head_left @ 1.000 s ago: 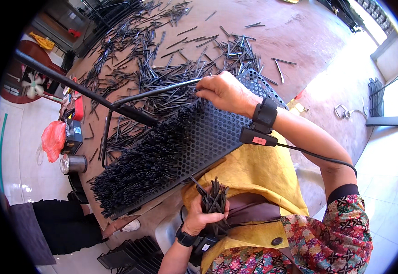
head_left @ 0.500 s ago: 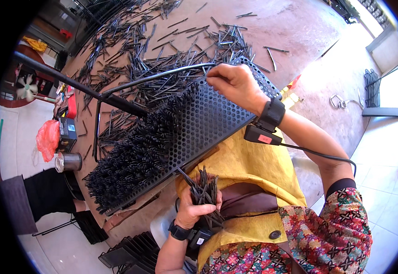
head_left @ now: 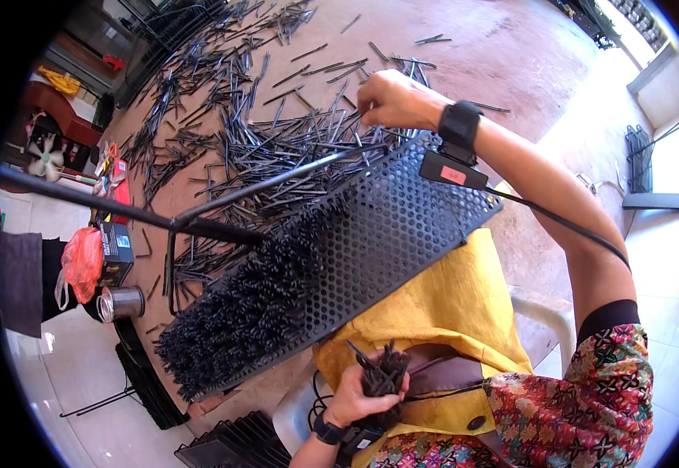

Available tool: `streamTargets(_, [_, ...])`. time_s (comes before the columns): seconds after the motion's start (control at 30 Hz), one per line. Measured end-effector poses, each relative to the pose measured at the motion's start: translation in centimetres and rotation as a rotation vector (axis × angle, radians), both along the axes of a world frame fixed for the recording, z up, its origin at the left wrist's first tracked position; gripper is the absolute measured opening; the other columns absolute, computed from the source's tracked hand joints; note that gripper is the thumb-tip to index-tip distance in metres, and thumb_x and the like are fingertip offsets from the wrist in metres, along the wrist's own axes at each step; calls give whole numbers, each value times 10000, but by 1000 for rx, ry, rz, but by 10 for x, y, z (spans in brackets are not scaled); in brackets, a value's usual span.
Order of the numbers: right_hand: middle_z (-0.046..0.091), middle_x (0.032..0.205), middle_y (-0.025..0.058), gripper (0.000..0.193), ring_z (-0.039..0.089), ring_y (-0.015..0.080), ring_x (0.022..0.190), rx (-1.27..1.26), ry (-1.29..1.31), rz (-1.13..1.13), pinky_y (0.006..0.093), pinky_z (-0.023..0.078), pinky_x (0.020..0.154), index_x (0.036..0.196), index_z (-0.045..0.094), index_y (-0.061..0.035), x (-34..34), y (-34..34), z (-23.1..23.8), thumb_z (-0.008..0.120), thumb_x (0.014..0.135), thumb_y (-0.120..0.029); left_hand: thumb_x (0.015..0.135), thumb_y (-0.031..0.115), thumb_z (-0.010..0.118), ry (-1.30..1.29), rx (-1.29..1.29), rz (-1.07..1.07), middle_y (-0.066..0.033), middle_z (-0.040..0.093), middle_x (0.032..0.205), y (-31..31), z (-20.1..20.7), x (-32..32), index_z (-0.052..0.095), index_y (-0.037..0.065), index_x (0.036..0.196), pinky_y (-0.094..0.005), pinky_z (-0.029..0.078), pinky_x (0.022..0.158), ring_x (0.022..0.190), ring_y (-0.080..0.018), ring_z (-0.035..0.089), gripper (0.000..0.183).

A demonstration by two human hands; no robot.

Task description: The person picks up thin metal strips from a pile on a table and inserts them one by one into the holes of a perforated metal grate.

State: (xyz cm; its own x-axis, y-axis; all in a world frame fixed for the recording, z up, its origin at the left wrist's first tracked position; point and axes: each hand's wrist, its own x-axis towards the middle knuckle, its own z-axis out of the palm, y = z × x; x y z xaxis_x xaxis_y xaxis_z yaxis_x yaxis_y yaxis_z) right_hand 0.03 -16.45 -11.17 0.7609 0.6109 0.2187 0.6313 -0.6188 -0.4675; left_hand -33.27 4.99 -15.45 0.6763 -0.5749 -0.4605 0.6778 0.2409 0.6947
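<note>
A black perforated board slants across in front of me, its left half packed with short black rubber strips. Bent black metal bars join it on the far side. My left hand is closed around a bundle of black rubber strips, below the board's near edge. Above the far edge, my right hand is raised with fingers pinched together. A thin piece shows below those fingers, but whether they grip it I cannot make out. A yellow apron covers my lap.
Loose black strips lie scattered over the brown table beyond the board. At the left stand a metal can, a dark box and a red plastic bag. Black racks lie below left. A white chair arm is at right.
My right hand has lifted away from the board's surface, upward in view. The board and my left hand with its bundle sit slightly lower and farther right in the picture.
</note>
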Motion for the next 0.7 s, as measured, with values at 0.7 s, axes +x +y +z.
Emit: streamTargets(0.7, [651,770,88,301,606,202,688,-495,689,827,324,464,580,1017,671,-80,26,82,-39,603,725,-107,705,-80,627,213,-29,148,-147,571,936,14,-17,7,400,7,1214,-334,461,767,833,-198,575,564])
